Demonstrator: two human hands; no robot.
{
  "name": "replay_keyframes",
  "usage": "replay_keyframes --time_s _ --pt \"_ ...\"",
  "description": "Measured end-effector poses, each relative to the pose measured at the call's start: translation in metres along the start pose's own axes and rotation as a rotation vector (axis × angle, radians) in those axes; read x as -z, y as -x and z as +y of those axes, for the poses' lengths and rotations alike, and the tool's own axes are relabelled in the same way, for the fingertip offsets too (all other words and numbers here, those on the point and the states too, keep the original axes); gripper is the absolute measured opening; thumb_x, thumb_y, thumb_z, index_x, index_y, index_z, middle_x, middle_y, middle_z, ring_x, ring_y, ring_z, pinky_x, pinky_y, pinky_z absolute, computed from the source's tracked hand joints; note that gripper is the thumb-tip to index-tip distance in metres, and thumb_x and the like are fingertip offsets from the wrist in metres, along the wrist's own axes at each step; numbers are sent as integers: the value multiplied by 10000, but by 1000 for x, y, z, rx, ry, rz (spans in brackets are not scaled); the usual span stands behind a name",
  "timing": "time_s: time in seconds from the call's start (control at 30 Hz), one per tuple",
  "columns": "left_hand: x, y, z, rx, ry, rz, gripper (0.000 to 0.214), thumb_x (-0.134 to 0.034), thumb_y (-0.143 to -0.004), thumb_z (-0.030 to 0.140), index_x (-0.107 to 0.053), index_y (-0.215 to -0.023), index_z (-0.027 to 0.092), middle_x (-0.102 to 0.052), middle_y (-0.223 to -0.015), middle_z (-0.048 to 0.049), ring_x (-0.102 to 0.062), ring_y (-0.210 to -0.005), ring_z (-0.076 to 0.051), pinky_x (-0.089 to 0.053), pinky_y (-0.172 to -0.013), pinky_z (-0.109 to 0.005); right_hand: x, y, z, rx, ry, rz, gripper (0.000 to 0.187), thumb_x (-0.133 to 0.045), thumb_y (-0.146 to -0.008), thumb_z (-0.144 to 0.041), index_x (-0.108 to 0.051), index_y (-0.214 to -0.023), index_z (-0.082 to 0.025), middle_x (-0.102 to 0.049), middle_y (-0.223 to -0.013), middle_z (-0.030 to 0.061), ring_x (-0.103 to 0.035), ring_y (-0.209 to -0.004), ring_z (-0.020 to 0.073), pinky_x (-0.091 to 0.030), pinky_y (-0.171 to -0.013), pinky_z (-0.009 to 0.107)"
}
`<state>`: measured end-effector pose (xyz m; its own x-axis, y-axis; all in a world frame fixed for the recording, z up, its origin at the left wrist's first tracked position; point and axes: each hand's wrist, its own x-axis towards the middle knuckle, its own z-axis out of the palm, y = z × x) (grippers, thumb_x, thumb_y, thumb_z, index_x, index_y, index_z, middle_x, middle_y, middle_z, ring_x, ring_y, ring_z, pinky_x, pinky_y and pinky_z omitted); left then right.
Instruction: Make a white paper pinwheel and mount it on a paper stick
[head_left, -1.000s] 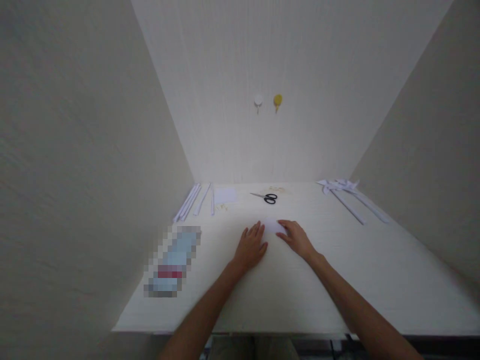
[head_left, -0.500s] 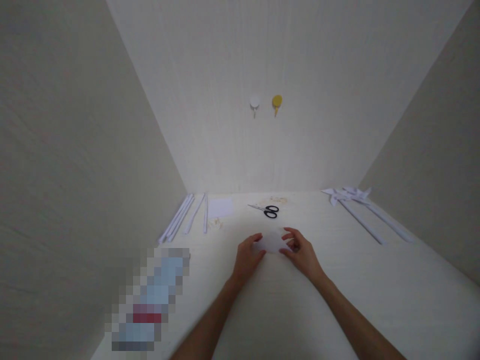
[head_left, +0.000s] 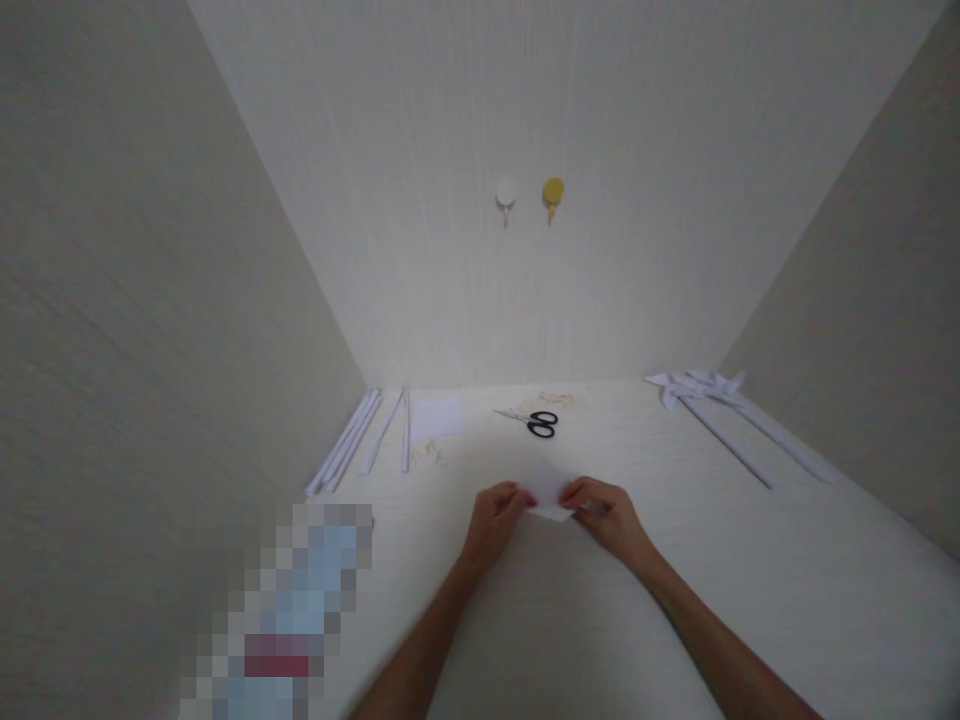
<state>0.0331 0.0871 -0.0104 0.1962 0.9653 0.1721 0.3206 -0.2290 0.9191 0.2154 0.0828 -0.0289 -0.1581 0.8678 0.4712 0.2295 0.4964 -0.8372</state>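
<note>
A small white sheet of paper (head_left: 545, 485) is held low over the table between my two hands. My left hand (head_left: 496, 515) pinches its left edge, thumb against fingers. At the right edge, my right hand (head_left: 604, 505) grips the paper with thumb and bent fingers. The sheet stands turned with one corner pointing away from me, and its lower edge looks folded or bent. Beyond the paper lie scissors (head_left: 541, 424) with black handles, blades pointing left.
Rolled white paper sticks (head_left: 345, 440) and a flat white square sheet (head_left: 437, 418) lie at left. Two paper pinwheels on sticks (head_left: 697, 390) rest at right. Small tan bits (head_left: 429, 453) are scattered. White (head_left: 505, 194) and yellow hooks (head_left: 553, 190) hang on the back wall. A blurred-out object (head_left: 300, 610) lies front left.
Both hands have closed from a looser hold into pinches on the paper. The sheet is now turned, with a corner pointing away from me. The view has shifted slightly.
</note>
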Motion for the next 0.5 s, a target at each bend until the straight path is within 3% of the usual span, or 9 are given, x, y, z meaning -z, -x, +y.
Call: replay_keyframes --time_s 0.1,0.2,0.3,0.4,0.5 --pt "-1 2 -1 44 7 -14 190 -576 -640 240 -675 -767 140 -672 -796 -62 -596 -765 -194 -451 -717 -295 1 1 0 65 -28 -2 73 -631 -666 -209 -629 -594 -206 -643 -731 41 -590 -690 158 -462 -649 291" --pt "0 3 -1 73 66 -5 349 -630 -561 172 -657 -908 157 -647 -966 -83 -581 -892 -232 -444 -783 -330 2 1 1 127 16 1 98 -632 -666 -163 -629 -585 -217 -639 -803 46 -568 -789 172 -446 -709 321" --pt "1 1 -2 96 113 9 408 -654 -524 152 -652 -932 158 -632 -1007 -94 -568 -940 -249 -427 -833 -356 3 1 2 164 99 40 118 -651 -639 -145 -630 -556 -225 -627 -896 50 -526 -893 196 -418 -765 353" --pt "2 -1 -3 112 154 49 415 -671 -507 156 -657 -922 163 -631 -1010 -93 -562 -958 -255 -413 -859 -363 3 0 3 122 132 79 98 -665 -614 -138 -646 -590 -231 -583 -1030 54 -486 -986 213 -391 -823 377" --pt "2 -1 -4 128 218 49 353 -654 -562 232 -662 -907 160 -642 -984 -92 -579 -919 -248 -431 -827 -358 3 0 4 29 23 112 85 -668 -611 -173 -657 -678 -226 -512 -1142 68 -481 -1021 217 -393 -846 376"
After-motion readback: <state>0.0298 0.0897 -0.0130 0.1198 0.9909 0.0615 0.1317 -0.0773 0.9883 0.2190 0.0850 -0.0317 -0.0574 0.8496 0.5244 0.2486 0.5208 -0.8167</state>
